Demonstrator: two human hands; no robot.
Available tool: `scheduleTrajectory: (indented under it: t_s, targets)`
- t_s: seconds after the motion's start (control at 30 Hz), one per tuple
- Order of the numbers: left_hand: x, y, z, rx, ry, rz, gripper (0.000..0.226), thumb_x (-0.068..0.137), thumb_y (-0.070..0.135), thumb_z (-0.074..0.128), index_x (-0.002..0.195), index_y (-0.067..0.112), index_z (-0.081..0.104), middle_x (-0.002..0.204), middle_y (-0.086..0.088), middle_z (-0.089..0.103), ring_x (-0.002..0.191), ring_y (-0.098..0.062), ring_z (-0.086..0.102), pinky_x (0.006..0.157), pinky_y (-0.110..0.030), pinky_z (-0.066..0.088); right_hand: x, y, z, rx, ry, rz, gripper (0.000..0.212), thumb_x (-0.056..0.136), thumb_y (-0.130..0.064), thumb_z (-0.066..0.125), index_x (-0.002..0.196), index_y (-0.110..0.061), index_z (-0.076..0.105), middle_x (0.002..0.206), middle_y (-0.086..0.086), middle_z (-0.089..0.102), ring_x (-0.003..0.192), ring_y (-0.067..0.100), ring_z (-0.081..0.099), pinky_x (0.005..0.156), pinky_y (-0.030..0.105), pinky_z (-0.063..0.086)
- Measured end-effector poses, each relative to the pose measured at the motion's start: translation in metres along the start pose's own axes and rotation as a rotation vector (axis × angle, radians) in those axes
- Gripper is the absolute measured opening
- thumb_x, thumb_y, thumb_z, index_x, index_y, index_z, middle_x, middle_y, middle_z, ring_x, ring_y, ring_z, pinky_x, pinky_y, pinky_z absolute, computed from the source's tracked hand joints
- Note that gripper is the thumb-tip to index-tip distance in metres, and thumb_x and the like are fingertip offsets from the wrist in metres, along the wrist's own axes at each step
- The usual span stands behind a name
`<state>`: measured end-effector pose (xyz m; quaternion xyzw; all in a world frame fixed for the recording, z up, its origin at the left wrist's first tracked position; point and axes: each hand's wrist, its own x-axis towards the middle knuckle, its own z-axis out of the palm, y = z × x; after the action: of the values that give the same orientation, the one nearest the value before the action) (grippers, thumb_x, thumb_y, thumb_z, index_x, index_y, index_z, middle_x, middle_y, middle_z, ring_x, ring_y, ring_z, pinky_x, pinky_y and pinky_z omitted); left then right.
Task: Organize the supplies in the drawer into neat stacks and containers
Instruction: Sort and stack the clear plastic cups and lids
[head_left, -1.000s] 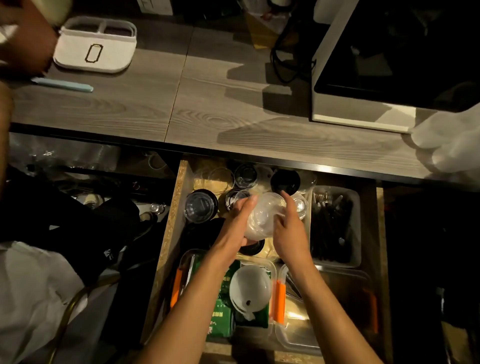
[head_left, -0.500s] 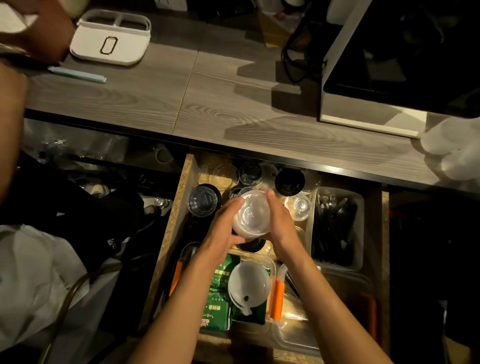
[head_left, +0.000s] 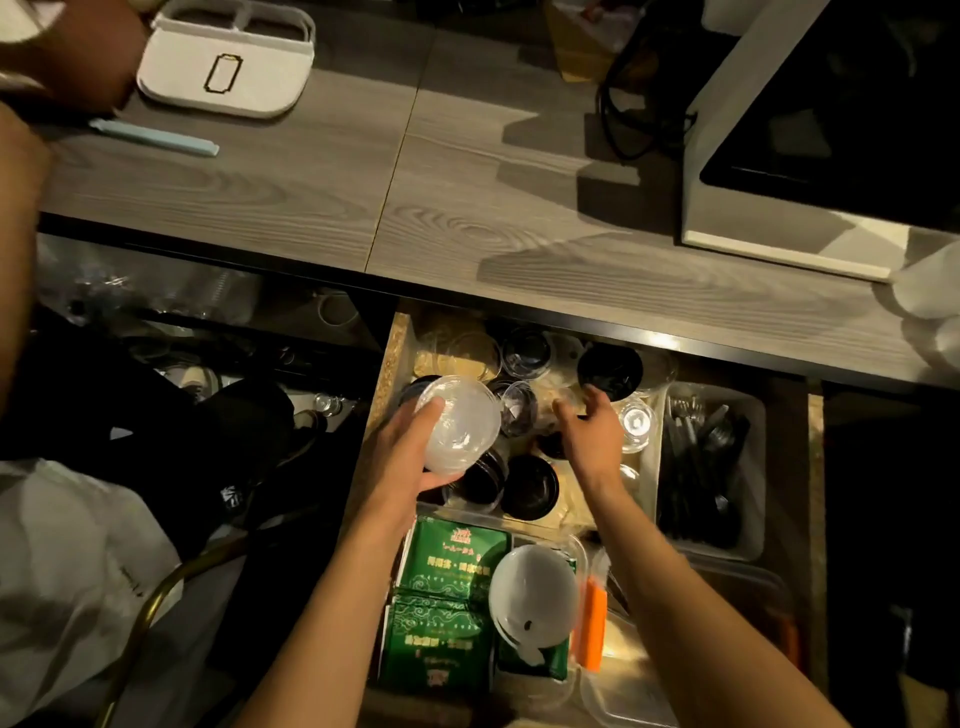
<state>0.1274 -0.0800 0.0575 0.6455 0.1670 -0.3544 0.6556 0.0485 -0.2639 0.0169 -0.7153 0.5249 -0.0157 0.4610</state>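
Observation:
The open drawer (head_left: 397, 358) under the counter holds several clear and black round cups and lids. My left hand (head_left: 410, 457) holds a stack of clear plastic lids (head_left: 460, 423) above the drawer's left side, thumb below and fingers over the rim. My right hand (head_left: 592, 431) reaches down among the small clear cups (head_left: 636, 423) and black containers (head_left: 610, 371) at the drawer's middle; its fingers are curled over something clear, though what it grips is not plain. A white domed lid (head_left: 532, 592) lies on green packets (head_left: 452, 566) at the front.
A clear bin of black cutlery (head_left: 711, 462) fills the drawer's right side. An orange-clipped clear box (head_left: 589, 623) sits front right. On the wooden counter (head_left: 467, 197) are a white tray (head_left: 228, 67), a pale blue stick (head_left: 156, 137) and a white appliance (head_left: 810, 135). Another person's arm (head_left: 21, 171) is at far left.
Both hands held the clear lids together before. Now my left hand alone carries them toward the left, and my right hand has let go and reached right into the cups.

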Motion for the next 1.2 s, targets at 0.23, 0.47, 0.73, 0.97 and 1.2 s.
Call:
scheduleTrajectory:
  t_s: [0.23, 0.47, 0.73, 0.97, 1.2]
  targets:
    - [0.012, 0.002, -0.007, -0.021, -0.022, -0.044, 0.008, 0.092, 0.047, 0.064, 0.093, 0.054, 0.068, 0.127, 0.005, 0.055, 0.114, -0.022, 0.059, 0.074, -0.05, 0.062, 0.033, 0.008, 0.023, -0.383, -0.274, -0.014, 0.093, 0.077, -0.046, 0.08, 0.15, -0.013, 0.033, 0.144, 0.018, 0.045, 0.126, 0.034, 0.052, 0.103, 0.041, 0.046]
    - [0.01, 0.012, -0.005, 0.011, -0.044, -0.054, 0.017, 0.093, 0.045, 0.064, 0.085, 0.059, 0.07, 0.124, 0.007, 0.057, 0.113, -0.021, 0.059, 0.075, -0.05, 0.062, 0.027, 0.007, 0.024, -0.357, -0.137, -0.093, 0.06, 0.083, -0.031, 0.076, 0.136, -0.018, 0.052, 0.131, 0.019, 0.043, 0.106, 0.036, 0.061, 0.091, 0.035, 0.05]
    - [-0.004, 0.022, 0.013, 0.1, -0.046, -0.054, 0.022, 0.096, 0.045, 0.06, 0.118, 0.041, 0.061, 0.13, 0.003, 0.051, 0.118, -0.025, 0.054, 0.08, -0.047, 0.062, -0.024, -0.019, -0.029, 0.177, 0.063, -0.15, 0.05, 0.079, -0.038, 0.078, 0.124, -0.037, 0.057, 0.124, -0.002, 0.053, 0.101, 0.019, 0.065, 0.089, 0.04, 0.056]
    - [-0.035, 0.027, 0.044, 0.14, -0.138, -0.07, 0.04, 0.087, 0.064, 0.057, 0.122, 0.044, 0.055, 0.135, 0.001, 0.052, 0.118, -0.022, 0.057, 0.086, -0.049, 0.06, -0.086, -0.049, -0.082, 0.84, -0.202, -0.192, 0.05, 0.08, -0.025, 0.075, 0.128, -0.021, 0.06, 0.128, 0.009, 0.062, 0.11, 0.026, 0.066, 0.086, 0.038, 0.057]
    - [-0.083, 0.035, 0.078, 0.183, -0.194, 0.005, 0.055, 0.083, 0.062, 0.062, 0.131, 0.035, 0.055, 0.126, 0.003, 0.06, 0.108, -0.018, 0.064, 0.081, -0.039, 0.061, -0.111, -0.046, -0.121, 0.549, -0.255, -0.276, 0.056, 0.072, -0.047, 0.077, 0.125, -0.04, 0.061, 0.131, -0.001, 0.061, 0.12, 0.023, 0.059, 0.095, 0.047, 0.055]
